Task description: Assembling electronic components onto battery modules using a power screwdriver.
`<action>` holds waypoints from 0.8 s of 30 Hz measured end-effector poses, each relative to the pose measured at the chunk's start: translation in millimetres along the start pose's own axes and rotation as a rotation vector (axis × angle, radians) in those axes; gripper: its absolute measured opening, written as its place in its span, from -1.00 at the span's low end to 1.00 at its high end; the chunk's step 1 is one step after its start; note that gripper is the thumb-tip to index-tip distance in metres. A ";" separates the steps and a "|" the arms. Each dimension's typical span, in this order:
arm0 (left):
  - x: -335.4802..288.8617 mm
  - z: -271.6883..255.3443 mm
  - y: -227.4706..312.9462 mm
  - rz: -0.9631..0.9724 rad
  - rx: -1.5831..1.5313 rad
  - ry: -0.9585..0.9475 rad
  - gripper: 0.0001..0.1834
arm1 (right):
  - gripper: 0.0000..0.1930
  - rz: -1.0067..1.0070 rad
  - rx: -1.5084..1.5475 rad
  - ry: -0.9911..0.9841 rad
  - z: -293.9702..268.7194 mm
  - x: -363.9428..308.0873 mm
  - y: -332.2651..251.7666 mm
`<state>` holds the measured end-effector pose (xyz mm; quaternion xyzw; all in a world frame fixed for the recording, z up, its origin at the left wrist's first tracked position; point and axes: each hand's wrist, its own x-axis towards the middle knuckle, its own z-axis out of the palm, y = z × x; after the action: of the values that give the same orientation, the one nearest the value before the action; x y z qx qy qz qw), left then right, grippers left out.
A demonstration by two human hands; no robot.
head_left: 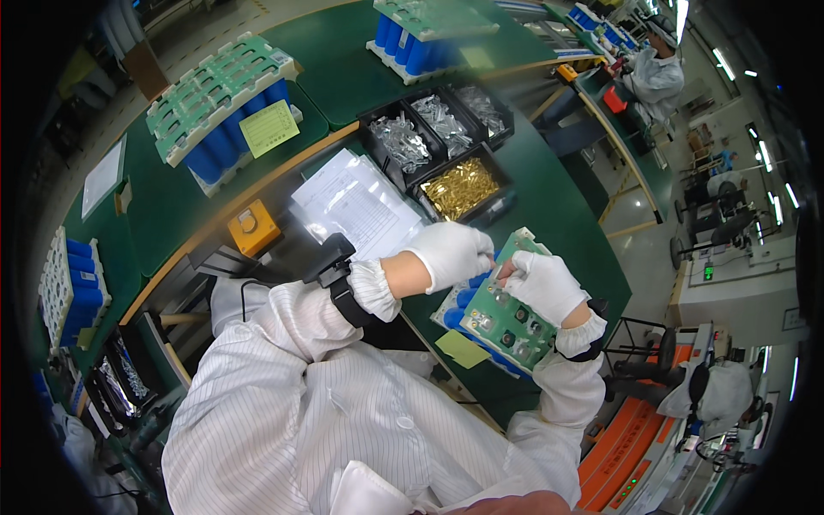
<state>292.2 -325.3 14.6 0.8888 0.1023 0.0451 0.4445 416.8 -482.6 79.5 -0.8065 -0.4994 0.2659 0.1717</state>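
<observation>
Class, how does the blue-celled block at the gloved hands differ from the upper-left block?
The near block has the right hand over its top; no hand touches the upper-left block. The near block's slip looks plain; the upper-left block's slip shows a printed form. Both have green tops, blue cylinders and yellowish slips.

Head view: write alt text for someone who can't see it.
White-gloved left hand and right hand are close together at a green circuit board atop blue cylindrical cells. Beyond, black bins hold small gold-coloured pieces and silver metal parts.
</observation>
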 end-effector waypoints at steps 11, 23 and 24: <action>28.9 -9.8 -54.4 -0.151 -0.070 0.176 -0.79 | -0.91 -0.018 -0.151 -0.025 9.2 -1.1 -6.3; 172.0 -61.4 -126.2 -0.251 0.856 0.494 -0.79 | -0.87 -0.055 -0.143 0.358 9.7 19.8 6.6; 183.0 -65.9 -130.4 -0.308 0.914 0.459 -0.78 | -0.88 -0.065 -0.159 0.375 11.5 21.8 8.8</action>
<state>440.9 -157.0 -52.0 0.9338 0.3353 0.1233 -0.0204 424.0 -466.9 60.0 -0.8364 -0.5037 0.0651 0.2059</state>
